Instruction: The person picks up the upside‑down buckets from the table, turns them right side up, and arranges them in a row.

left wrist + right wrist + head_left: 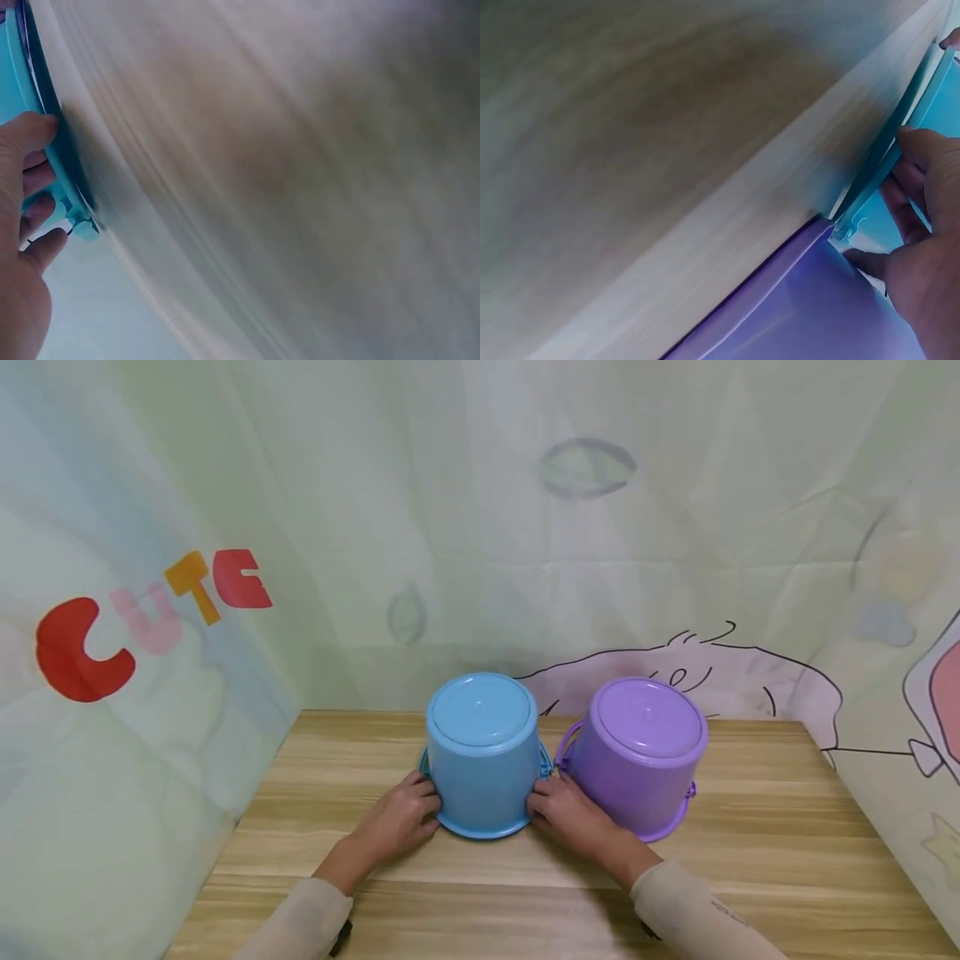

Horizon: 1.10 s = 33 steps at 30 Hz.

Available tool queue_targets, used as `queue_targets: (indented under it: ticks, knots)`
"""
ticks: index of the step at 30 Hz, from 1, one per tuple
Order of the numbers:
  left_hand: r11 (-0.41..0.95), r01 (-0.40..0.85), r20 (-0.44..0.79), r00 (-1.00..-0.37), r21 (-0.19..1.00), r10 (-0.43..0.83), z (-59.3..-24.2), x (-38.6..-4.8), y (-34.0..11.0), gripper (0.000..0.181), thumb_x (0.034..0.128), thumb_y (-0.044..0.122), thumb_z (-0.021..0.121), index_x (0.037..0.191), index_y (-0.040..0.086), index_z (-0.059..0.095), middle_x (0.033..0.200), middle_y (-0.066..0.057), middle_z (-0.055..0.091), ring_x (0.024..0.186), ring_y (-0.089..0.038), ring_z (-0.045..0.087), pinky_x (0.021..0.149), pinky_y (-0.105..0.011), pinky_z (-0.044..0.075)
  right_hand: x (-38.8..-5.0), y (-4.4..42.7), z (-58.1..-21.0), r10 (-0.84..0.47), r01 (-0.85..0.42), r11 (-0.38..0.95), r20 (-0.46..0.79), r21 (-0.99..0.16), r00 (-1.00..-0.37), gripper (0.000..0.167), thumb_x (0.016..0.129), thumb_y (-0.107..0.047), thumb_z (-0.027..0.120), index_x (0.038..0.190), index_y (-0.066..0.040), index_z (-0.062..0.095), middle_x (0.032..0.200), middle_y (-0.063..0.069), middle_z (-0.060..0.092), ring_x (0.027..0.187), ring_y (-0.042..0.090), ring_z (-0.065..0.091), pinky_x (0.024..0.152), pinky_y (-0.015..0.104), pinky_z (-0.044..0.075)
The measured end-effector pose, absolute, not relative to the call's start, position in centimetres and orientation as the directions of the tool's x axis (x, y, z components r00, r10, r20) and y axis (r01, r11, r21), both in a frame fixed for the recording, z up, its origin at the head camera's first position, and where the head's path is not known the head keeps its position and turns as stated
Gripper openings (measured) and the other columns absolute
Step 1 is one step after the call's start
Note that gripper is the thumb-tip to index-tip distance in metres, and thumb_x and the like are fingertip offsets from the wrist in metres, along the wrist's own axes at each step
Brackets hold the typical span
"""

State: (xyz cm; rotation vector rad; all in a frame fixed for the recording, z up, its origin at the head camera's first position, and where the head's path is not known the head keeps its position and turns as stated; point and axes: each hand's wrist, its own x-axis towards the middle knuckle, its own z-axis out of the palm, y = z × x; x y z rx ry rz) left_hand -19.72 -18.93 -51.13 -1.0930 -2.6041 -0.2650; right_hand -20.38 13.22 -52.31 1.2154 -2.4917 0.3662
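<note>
An upside-down blue bucket [483, 768] stands on the wooden table, its base facing up. At its left side my left hand [405, 814] grips near the lower rim, fingers curled against the wall. My right hand [573, 818] holds the opposite side of that rim, in the narrow space beside an upturned purple bucket [645, 777]. The left wrist view shows the left thumb and fingers [37, 176] at the blue rim [64, 161]. In the right wrist view, right fingers [907, 199] curl at the rim [885, 161], close to the purple wall [810, 307].
The wooden table [765, 860] ends at a printed fabric backdrop [480, 527] behind and at both sides. Thin handles hang at the buckets' sides, and the purple handle [562, 752] lies close to the blue bucket.
</note>
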Motion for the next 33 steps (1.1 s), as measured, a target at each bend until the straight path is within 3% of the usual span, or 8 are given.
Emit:
queue_targets:
  ticks: [7, 15, 25, 33]
  knots:
    - [0.686, 0.723, 0.383, -0.659, 0.084, 0.647, -51.1, -19.2, -19.1, 0.018, 0.0759, 0.008, 0.084, 0.084, 0.013, 0.069, 0.094, 0.002, 0.065, 0.095, -0.018, 0.054, 0.080, -0.034, 0.055, -20.4, 13.5, -52.4, -0.724, -0.857, 0.504, 0.488, -0.109, -0.487, 0.025, 0.079, -0.003, 0.083, 0.077, -0.015, 0.061, 0.083, -0.004, 0.051, 0.079, 0.013, 0.052, 0.070, 0.022, 0.048]
    - [0.677, 0.719, 0.415, -0.671, 0.159, 0.615, -51.3, -18.9, -19.0, 0.023, 0.0732, 0.006, 0.081, 0.078, 0.015, 0.060, 0.091, 0.003, 0.058, 0.093, -0.017, 0.049, 0.079, -0.033, 0.051, -20.3, 13.8, -52.1, -0.711, -0.866, 0.478, 0.515, -0.145, -0.479, 0.026, 0.070, -0.003, 0.081, 0.077, -0.017, 0.059, 0.085, -0.006, 0.051, 0.081, 0.012, 0.051, 0.071, 0.022, 0.046]
    - [0.647, 0.736, 0.487, -0.647, 0.198, 0.586, -51.6, -18.2, -18.7, 0.032, 0.0664, 0.003, 0.080, 0.072, 0.017, 0.052, 0.086, 0.004, 0.051, 0.087, -0.013, 0.044, 0.071, -0.024, 0.045, -19.9, 14.4, -52.3, -0.711, -0.887, 0.442, 0.552, -0.134, -0.437, 0.028, 0.068, -0.007, 0.083, 0.077, -0.018, 0.059, 0.086, -0.006, 0.051, 0.083, 0.011, 0.050, 0.073, 0.023, 0.048]
    - [0.649, 0.728, 0.512, -0.653, 0.222, 0.558, -51.4, -17.8, -18.4, 0.033, 0.0662, 0.001, 0.078, 0.073, 0.017, 0.050, 0.086, 0.005, 0.047, 0.089, -0.012, 0.045, 0.071, -0.024, 0.044, -19.2, 14.6, -52.0, -0.671, -0.881, 0.435, 0.585, -0.189, -0.456, 0.030, 0.066, -0.005, 0.083, 0.076, -0.018, 0.059, 0.086, -0.006, 0.051, 0.084, 0.010, 0.050, 0.073, 0.020, 0.047]
